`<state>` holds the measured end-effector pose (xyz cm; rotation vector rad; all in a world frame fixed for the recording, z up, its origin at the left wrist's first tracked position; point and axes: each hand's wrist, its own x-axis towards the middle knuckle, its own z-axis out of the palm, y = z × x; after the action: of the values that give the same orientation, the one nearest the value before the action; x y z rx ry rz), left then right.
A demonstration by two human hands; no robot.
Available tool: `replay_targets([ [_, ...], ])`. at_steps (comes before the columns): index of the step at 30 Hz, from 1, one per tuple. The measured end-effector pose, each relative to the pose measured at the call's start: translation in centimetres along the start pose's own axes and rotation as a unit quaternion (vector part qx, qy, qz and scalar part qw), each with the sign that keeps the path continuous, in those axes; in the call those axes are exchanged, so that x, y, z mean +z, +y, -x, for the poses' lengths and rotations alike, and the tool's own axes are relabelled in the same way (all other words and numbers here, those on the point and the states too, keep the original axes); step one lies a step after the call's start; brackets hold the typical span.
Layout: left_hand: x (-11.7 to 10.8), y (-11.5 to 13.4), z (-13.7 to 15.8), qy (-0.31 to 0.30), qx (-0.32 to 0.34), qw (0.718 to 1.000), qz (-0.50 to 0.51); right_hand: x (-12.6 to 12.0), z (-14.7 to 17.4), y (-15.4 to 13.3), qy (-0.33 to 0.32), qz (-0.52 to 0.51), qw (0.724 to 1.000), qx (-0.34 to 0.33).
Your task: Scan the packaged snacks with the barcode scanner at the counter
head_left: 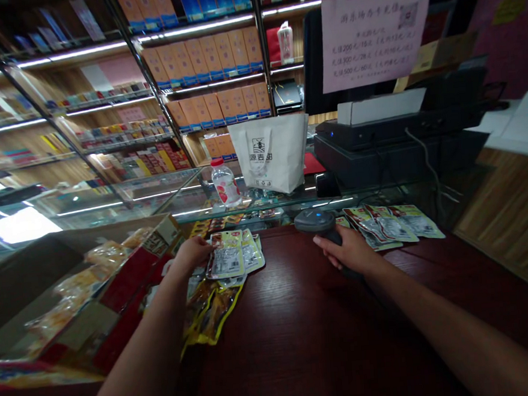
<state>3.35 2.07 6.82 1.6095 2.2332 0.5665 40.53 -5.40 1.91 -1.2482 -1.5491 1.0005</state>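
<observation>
In my right hand (346, 249) is a dark barcode scanner (315, 221), its head pointing left above the dark red counter (290, 317). The fingers of my left hand (193, 254) pinch the left edge of a snack packet (227, 255), silver and pale green with a brown picture. More such packets (253, 251) lie beneath it to the right. Below them, partly behind my left forearm, rests a yellow-edged pouch (211, 310) with brown contents. Several similar packets (383, 224) are spread at the right, beyond my right hand.
An open cardboard box (112, 293) of wrapped food stands at the left. Behind the counter are a red-capped bottle (226, 185), a white paper bag (272, 152) and a glass display case (186, 194). A monitor with a pink notice (373, 39) stands above a black receipt-printer unit (391, 147).
</observation>
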Motion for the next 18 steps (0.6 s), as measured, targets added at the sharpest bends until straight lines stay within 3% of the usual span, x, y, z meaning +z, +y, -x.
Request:
replay_targets([
  [3, -0.7, 1.0, 0.2, 0.068, 0.012, 0.995, -0.077, -0.8, -0.4, 0.0, 0.009, -0.039, 0.999, -0.001],
  [5, -0.2, 2.6, 0.6, 0.14, 0.078, 0.982, -0.097, -1.7, -0.8, 0.0, 0.015, -0.076, 0.997, -0.004],
  [6, 0.6, 3.7, 0.9, 0.147, 0.128, 0.978, -0.077, -2.3, -0.9, -0.1, 0.02, -0.1, 0.995, -0.006],
  [8, 3.3, 6.3, 1.9, 0.073, 0.231, 0.97, 0.01, -3.6, -1.2, -0.2, 0.028, -0.156, 0.987, -0.011],
  [9, 5.2, 7.7, 2.5, -0.014, 0.257, 0.964, 0.065, -4.3, -1.2, -0.2, 0.03, -0.188, 0.982, -0.013],
  [11, 9.4, 10.6, 4.0, -0.104, 0.275, 0.952, 0.085, -5.6, -1.3, -0.4, 0.024, -0.251, 0.968, -0.016],
  [15, 16.9, 15.5, 6.1, -0.165, 0.268, 0.947, 0.072, -7.9, -1.0, -0.4, 0.007, -0.343, 0.939, -0.032],
  [18, 19.6, 18.0, 6.4, -0.151, 0.223, 0.962, 0.036, -8.7, -0.9, -0.3, 0.003, -0.377, 0.925, -0.041],
])
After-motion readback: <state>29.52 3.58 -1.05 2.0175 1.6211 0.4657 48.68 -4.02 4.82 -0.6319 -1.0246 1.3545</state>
